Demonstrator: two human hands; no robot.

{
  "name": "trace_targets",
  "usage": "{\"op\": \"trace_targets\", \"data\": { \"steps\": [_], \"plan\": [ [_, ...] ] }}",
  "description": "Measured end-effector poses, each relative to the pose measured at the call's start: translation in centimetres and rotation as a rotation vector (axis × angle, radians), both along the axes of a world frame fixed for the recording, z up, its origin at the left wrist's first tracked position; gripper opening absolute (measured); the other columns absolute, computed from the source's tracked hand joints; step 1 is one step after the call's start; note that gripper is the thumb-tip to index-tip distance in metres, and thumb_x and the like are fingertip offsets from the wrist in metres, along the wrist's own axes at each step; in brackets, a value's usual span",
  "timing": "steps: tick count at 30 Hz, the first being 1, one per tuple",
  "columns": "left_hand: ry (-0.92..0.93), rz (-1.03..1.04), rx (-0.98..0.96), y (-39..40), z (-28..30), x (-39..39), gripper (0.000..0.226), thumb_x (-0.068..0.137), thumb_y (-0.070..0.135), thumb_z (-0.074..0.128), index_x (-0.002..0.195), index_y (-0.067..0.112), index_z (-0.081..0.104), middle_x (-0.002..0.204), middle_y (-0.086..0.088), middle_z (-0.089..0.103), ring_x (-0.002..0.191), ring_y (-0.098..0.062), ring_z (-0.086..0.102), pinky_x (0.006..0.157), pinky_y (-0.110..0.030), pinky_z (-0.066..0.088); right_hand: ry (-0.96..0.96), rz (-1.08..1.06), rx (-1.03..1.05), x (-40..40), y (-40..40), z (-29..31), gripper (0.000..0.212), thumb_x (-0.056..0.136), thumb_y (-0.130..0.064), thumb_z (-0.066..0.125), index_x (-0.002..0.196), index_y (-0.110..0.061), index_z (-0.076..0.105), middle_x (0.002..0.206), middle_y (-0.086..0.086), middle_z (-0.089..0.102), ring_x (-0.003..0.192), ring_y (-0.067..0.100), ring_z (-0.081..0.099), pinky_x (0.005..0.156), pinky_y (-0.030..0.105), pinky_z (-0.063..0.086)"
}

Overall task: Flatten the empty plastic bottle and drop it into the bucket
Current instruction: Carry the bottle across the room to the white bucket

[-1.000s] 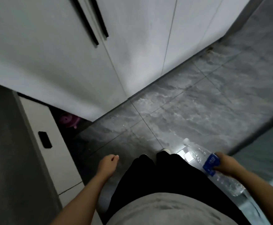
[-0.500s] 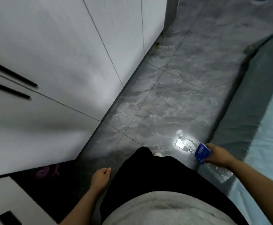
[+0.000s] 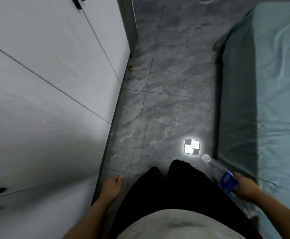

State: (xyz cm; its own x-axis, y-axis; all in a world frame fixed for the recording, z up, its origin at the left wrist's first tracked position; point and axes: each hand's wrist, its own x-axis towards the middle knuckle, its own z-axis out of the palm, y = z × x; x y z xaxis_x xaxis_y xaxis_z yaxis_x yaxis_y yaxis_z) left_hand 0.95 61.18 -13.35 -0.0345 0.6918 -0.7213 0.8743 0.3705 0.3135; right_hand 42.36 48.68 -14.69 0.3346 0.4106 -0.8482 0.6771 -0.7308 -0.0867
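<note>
Head view: my right hand (image 3: 244,188) wraps the plastic bottle (image 3: 227,181) at its blue label, near right beside the bed (image 3: 270,100). Its long axis runs cap-far-left to base-near-right. My left hand (image 3: 112,186) hangs loosely curled, empty, well apart. Bottle unflattened; bucket not identifiable.

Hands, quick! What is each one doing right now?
Left hand: holds nothing, fingers loosely curled, hanging by the leg.
Right hand: closed around the plastic bottle at its blue label, cap pointing forward.
</note>
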Motion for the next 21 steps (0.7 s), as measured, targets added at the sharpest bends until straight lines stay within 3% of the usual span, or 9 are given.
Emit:
{"op": "trace_targets", "data": {
  "steps": [8,11,13,18,21],
  "plan": [
    [-0.048,-0.152,-0.001,11.6,-0.2,8.2,0.035,0.093,0.011,0.042,0.067,-0.005,0.059,0.089,-0.037,0.065,0.085,-0.042,0.062,0.08,-0.047,0.047,0.0,-0.217,-0.06,5.2,0.9,-1.4,0.051,0.072,-0.008,0.072,0.119,-0.003,0.052,0.11,0.023,0.067,0.099,0.032,0.063,0.074,0.026,0.039],
    [-0.024,-0.141,-0.018,13.8,-0.1,11.7,0.033,0.092,0.013,0.044,0.071,-0.005,0.062,0.085,-0.03,0.067,0.079,-0.032,0.063,0.074,-0.038,0.046,0.0,-0.259,-0.012,8.3,3.9,-1.3,0.057,0.073,-0.005,0.07,0.126,-0.003,0.048,0.116,0.024,0.065,0.104,0.034,0.063,0.079,0.031,0.045],
    [-0.013,-0.136,-0.043,14.5,0.3,13.9,0.033,0.092,0.015,0.044,0.067,0.001,0.06,0.074,-0.021,0.061,0.071,-0.021,0.055,0.066,-0.03,0.037,-0.018,-0.264,0.044,10.5,6.3,-1.1,0.055,0.076,-0.004,0.068,0.126,-0.002,0.047,0.118,0.025,0.064,0.106,0.035,0.062,0.085,0.035,0.048],
    [0.016,-0.096,-0.059,16.4,1.1,16.7,0.037,0.092,0.014,0.046,0.056,0.008,0.051,0.067,-0.012,0.055,0.064,-0.018,0.049,0.06,-0.027,0.031,-0.043,-0.283,0.165,14.7,13.2,0.3,0.027,0.076,-0.004,0.067,0.092,-0.01,0.046,0.106,0.029,0.066,0.096,0.04,0.064,0.081,0.041,0.05],
    [0.029,-0.052,-0.099,19.0,1.3,17.9,0.041,0.092,0.014,0.047,0.051,0.016,0.049,0.059,-0.006,0.053,0.058,-0.019,0.048,0.054,-0.026,0.032,-0.035,-0.263,0.201,16.5,17.1,0.6,0.031,0.078,-0.006,0.066,0.105,-0.004,0.05,0.11,0.028,0.065,0.1,0.04,0.063,0.083,0.04,0.049]
  ]
}}
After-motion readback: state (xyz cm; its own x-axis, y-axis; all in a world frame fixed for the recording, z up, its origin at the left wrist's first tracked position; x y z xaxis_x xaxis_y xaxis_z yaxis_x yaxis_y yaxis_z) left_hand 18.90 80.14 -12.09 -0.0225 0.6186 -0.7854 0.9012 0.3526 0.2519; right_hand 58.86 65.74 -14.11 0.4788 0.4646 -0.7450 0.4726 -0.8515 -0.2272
